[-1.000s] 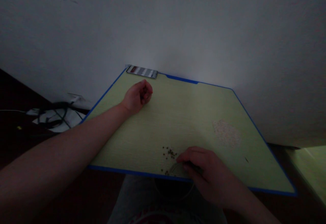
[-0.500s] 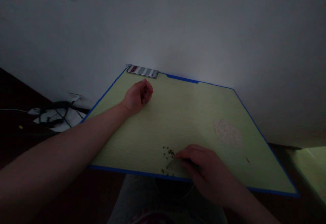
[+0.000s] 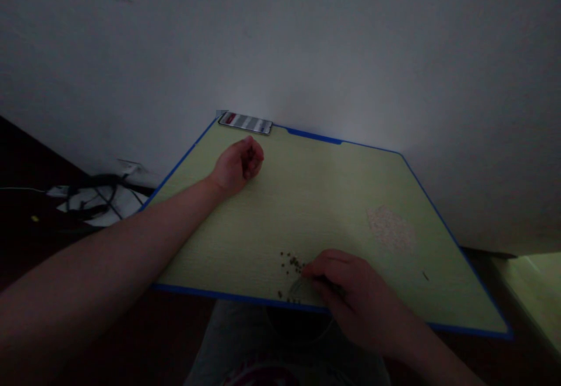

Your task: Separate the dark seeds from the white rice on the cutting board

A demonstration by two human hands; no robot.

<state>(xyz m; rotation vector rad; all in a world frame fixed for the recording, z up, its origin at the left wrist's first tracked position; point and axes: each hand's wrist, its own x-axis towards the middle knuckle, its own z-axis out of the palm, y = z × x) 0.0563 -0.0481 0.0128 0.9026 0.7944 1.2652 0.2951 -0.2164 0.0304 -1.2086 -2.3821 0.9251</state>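
Observation:
My left hand (image 3: 239, 165) rests on the light green tabletop (image 3: 324, 193), its fingers curled into a loose fist. Small dark spots show inside the curl, too dim to name. Close to the front edge, my right hand (image 3: 346, 283) has thumb and forefinger pressed together beside a scatter of small dark green bean-like grains (image 3: 293, 262). Whatever the right fingers pinch is hidden. A few more such grains (image 3: 289, 300) lie along the front edge, and a faint curved line runs from the fingertips towards them.
A phone (image 3: 245, 123) with its screen lit lies at the far left corner. Pale grains (image 3: 391, 229) form a patch on the right, with a thin dark sliver (image 3: 425, 276) nearer me. Behind the table rises a wall (image 3: 307, 52). Black cables (image 3: 94, 196) lie at left.
A dark grain between the scatter and the front edge has gone from its spot, and the grains at the edge look slightly rearranged. My right fingertips have shifted very little; my left hand is still.

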